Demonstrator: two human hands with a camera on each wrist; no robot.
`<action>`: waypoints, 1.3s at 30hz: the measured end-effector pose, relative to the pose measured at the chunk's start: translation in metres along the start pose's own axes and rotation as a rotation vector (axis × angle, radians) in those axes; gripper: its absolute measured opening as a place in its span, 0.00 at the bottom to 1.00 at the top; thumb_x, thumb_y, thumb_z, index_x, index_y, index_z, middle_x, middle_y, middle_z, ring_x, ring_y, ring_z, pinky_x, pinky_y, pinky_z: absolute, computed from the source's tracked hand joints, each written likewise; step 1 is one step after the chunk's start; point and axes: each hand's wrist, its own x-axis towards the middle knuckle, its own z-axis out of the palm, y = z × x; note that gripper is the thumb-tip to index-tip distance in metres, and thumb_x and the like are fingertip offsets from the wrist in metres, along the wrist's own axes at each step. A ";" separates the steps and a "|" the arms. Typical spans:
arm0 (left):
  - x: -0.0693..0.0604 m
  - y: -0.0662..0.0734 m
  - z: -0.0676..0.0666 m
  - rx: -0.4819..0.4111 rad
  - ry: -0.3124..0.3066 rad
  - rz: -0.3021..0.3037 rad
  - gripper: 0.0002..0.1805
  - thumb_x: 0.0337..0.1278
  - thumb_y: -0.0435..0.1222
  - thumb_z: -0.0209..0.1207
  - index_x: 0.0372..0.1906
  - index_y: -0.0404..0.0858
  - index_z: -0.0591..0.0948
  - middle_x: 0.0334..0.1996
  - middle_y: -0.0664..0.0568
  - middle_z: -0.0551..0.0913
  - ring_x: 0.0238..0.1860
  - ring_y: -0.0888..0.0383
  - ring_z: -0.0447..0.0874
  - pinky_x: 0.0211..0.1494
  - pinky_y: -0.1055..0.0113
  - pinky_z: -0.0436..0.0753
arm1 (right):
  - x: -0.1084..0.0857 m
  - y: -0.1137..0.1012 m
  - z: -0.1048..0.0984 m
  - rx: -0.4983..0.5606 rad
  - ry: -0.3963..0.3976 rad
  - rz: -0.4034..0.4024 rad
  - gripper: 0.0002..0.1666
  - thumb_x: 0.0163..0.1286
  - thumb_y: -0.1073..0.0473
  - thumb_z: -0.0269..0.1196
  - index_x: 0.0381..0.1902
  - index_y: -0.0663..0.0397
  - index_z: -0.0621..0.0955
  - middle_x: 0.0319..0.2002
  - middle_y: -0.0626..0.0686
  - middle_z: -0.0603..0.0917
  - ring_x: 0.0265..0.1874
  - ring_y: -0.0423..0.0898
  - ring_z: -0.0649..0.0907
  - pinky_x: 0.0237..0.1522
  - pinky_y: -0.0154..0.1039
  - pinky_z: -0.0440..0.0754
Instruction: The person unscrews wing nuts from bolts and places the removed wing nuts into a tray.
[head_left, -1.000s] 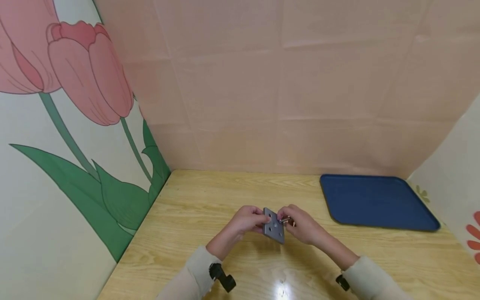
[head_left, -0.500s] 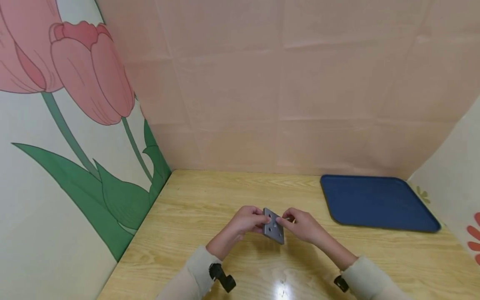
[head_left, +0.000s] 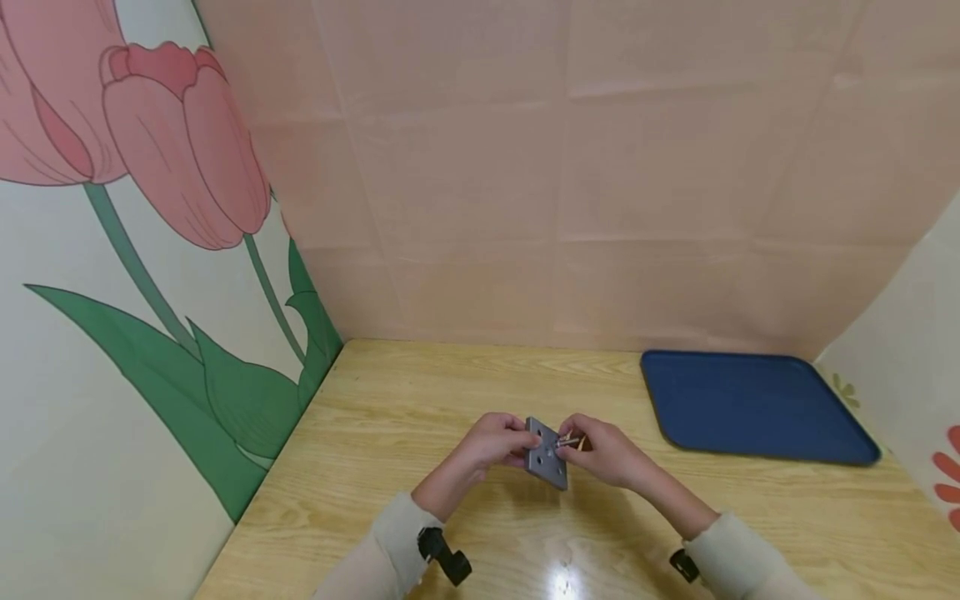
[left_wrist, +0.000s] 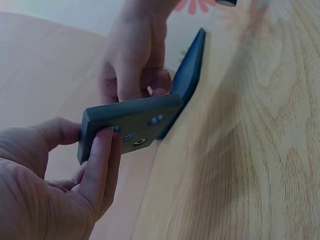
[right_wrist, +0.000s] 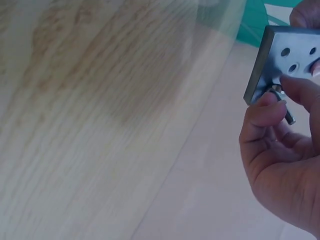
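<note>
A grey metal plate (head_left: 547, 473) with several round holes is held tilted above the table. My left hand (head_left: 491, 440) grips its left edge, thumb on the near face and fingers behind. At the plate's opposite side, my right hand (head_left: 609, 454) pinches a short thin metal rod (right_wrist: 289, 116) between thumb and fingers. The rod's inner end meets the plate near a corner hole in the right wrist view; fingertips partly cover that spot, so its exact kind cannot be told. From behind, the left wrist view shows fingers on the plate (left_wrist: 142, 107) and a ring-like fitting in one hole.
A blue tray (head_left: 757, 408) lies at the back right of the wooden table (head_left: 390, 392). A pink sheet (head_left: 465, 167) hangs behind, and a tulip-printed panel (head_left: 180, 167) stands at the left. Black wrist devices (head_left: 444, 554) sit on both sleeves.
My right fingers have shifted around the rod at the plate: the thumb reached onto the plate half a second ago, then drew back. The left hand and plate have barely moved.
</note>
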 end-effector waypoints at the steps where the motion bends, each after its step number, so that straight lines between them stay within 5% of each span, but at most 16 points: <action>1: 0.000 0.000 0.000 0.002 0.002 -0.002 0.12 0.58 0.33 0.68 0.42 0.30 0.82 0.33 0.45 0.87 0.32 0.56 0.87 0.36 0.62 0.89 | 0.000 0.001 -0.001 -0.015 0.002 -0.036 0.11 0.69 0.59 0.68 0.46 0.55 0.80 0.36 0.48 0.83 0.28 0.40 0.76 0.28 0.33 0.76; 9: 0.001 -0.001 0.001 -0.002 -0.019 -0.007 0.11 0.59 0.33 0.68 0.42 0.30 0.82 0.34 0.45 0.88 0.33 0.56 0.88 0.37 0.63 0.89 | -0.002 0.004 -0.005 -0.153 0.027 -0.254 0.16 0.63 0.70 0.70 0.46 0.52 0.80 0.38 0.49 0.79 0.32 0.38 0.78 0.31 0.33 0.79; 16: 0.002 0.000 0.000 0.000 -0.040 0.001 0.11 0.60 0.34 0.67 0.42 0.30 0.82 0.34 0.46 0.88 0.34 0.57 0.89 0.37 0.63 0.89 | -0.001 0.007 -0.004 -0.203 0.048 -0.298 0.18 0.62 0.72 0.70 0.46 0.50 0.80 0.37 0.48 0.77 0.31 0.38 0.77 0.29 0.31 0.78; 22: 0.001 0.001 0.000 0.003 -0.026 -0.007 0.12 0.59 0.34 0.68 0.42 0.30 0.82 0.34 0.45 0.88 0.35 0.55 0.88 0.38 0.62 0.89 | 0.001 0.005 -0.003 -0.103 0.061 -0.119 0.10 0.70 0.55 0.68 0.45 0.52 0.81 0.34 0.46 0.77 0.25 0.38 0.73 0.25 0.33 0.73; 30: 0.001 0.001 -0.002 0.006 -0.046 -0.009 0.12 0.60 0.35 0.68 0.44 0.30 0.82 0.35 0.46 0.88 0.35 0.56 0.88 0.39 0.62 0.89 | 0.003 -0.006 -0.001 -0.049 0.021 0.265 0.28 0.77 0.37 0.55 0.44 0.58 0.83 0.30 0.50 0.80 0.27 0.45 0.76 0.27 0.39 0.73; 39: 0.000 0.001 -0.002 -0.002 -0.054 -0.008 0.12 0.60 0.35 0.68 0.43 0.31 0.81 0.36 0.46 0.87 0.35 0.56 0.88 0.39 0.62 0.89 | 0.003 -0.012 0.000 -0.062 -0.056 0.354 0.34 0.77 0.34 0.52 0.42 0.61 0.83 0.31 0.51 0.82 0.29 0.47 0.77 0.28 0.41 0.74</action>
